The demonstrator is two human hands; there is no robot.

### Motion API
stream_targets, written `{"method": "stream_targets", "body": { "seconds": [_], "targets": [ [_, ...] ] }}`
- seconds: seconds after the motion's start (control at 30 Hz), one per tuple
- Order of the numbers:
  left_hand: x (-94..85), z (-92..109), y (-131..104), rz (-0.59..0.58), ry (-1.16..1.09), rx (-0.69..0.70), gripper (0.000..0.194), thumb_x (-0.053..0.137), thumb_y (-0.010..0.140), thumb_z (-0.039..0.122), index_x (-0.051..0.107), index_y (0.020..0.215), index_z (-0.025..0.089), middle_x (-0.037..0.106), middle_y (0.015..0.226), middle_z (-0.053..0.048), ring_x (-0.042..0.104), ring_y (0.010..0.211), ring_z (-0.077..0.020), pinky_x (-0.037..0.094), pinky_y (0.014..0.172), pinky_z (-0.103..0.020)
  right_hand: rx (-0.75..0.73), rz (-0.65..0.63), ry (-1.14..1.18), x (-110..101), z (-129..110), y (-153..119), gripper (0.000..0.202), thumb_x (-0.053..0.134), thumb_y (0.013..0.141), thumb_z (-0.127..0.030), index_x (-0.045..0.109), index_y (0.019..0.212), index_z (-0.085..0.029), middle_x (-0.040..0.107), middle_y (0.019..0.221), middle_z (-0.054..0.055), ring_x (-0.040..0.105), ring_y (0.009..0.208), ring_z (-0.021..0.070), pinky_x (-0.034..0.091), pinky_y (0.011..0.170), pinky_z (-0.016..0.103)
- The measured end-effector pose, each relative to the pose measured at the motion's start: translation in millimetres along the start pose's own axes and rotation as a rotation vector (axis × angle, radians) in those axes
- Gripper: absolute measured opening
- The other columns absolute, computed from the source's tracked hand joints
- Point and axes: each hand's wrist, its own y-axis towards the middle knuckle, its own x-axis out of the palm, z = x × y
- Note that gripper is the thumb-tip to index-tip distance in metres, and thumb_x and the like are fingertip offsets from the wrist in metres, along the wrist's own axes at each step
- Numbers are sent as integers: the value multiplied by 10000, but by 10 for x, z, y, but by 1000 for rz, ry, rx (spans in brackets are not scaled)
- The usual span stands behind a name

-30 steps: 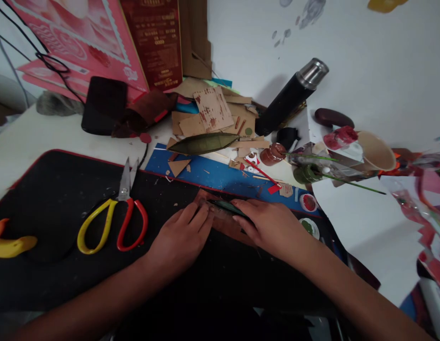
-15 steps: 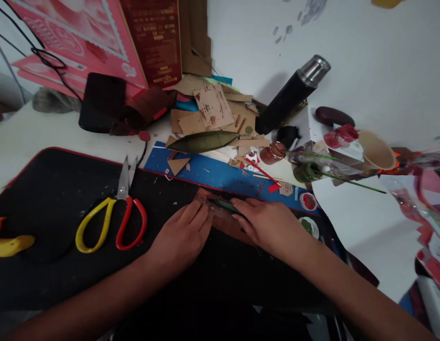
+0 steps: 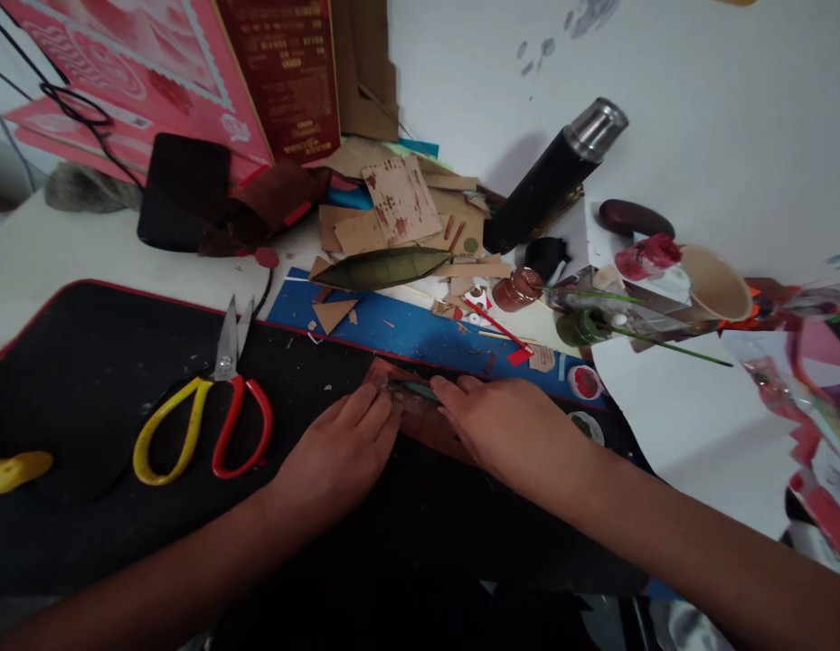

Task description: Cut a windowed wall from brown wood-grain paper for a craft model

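A reddish-brown sheet [image 3: 429, 427] lies on the black mat, between and partly beneath my hands. A narrow dark green strip [image 3: 414, 389] rests along its upper part. My left hand [image 3: 355, 434] has its fingers bent together and closed on the sheet's left end. Over the right side, my right hand [image 3: 494, 411] pinches the strip's right end, its other fingers bent on the sheet. Both palms face down, and the fingertips are partly hidden. Scissors [image 3: 226, 362] with one yellow and one red handle lie to the left, blades slightly apart and pointing away.
The black mat [image 3: 87, 380] has a blue strip [image 3: 365, 312] behind it with cardboard scraps. A green leaf-shaped piece [image 3: 385, 268], a black flask [image 3: 548, 181] and paint jars [image 3: 518, 289] stand or lie further back. White paper [image 3: 677, 416] is at right.
The whole view has shifted slightly, so the things appear a little further left. My hands stay on the brown sheet, with the right fingers moved slightly left along the strip.
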Motion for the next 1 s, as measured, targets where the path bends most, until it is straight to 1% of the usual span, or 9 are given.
{"method": "stream_targets", "body": {
  "seconds": [0.17,0.33,0.53,0.73,0.9,1.0],
  "targets": [
    [5,14,-3,16,-4,-18,353,471,931,47,706,1185,-25,738,1130,-199,642,1148,-339,618,828,-389,-7,-76,-54,-71,-39,-2,457,583,922,-59,601,1376,-113,763,968,127,728,704,224,352,504,325],
    [-14,9,7,12,-10,-25,356,455,940,45,713,1179,-10,748,1099,-177,658,1102,-313,622,809,-373,2,-83,-53,-49,-36,-15,451,577,953,-87,593,1403,-113,756,967,126,726,695,232,389,514,325],
    [11,12,-14,3,0,-28,374,454,935,40,701,1212,-9,744,1165,-192,650,1141,-321,622,836,-384,35,-88,-35,-1,-23,-56,440,573,966,-97,610,1402,-140,757,980,116,722,685,218,347,504,316],
    [16,19,-15,6,-1,-30,373,460,929,35,700,1211,-10,748,1161,-184,657,1133,-318,623,861,-386,43,-33,-26,63,9,-100,385,564,977,-115,641,1352,-155,759,957,96,702,648,206,297,493,324],
    [20,22,-17,-10,-7,-42,383,478,916,38,685,1233,-19,747,1152,-183,660,1102,-326,631,808,-390,77,-28,-31,58,23,-155,389,591,955,-126,652,1334,-188,756,906,63,679,602,187,259,485,322],
    [31,22,-26,-9,-9,-32,382,475,920,39,680,1237,-22,742,1159,-192,654,1111,-323,627,812,-388,64,-19,-33,59,39,-170,389,581,955,-123,655,1332,-182,759,916,71,662,589,175,266,485,320]
  ]
}}
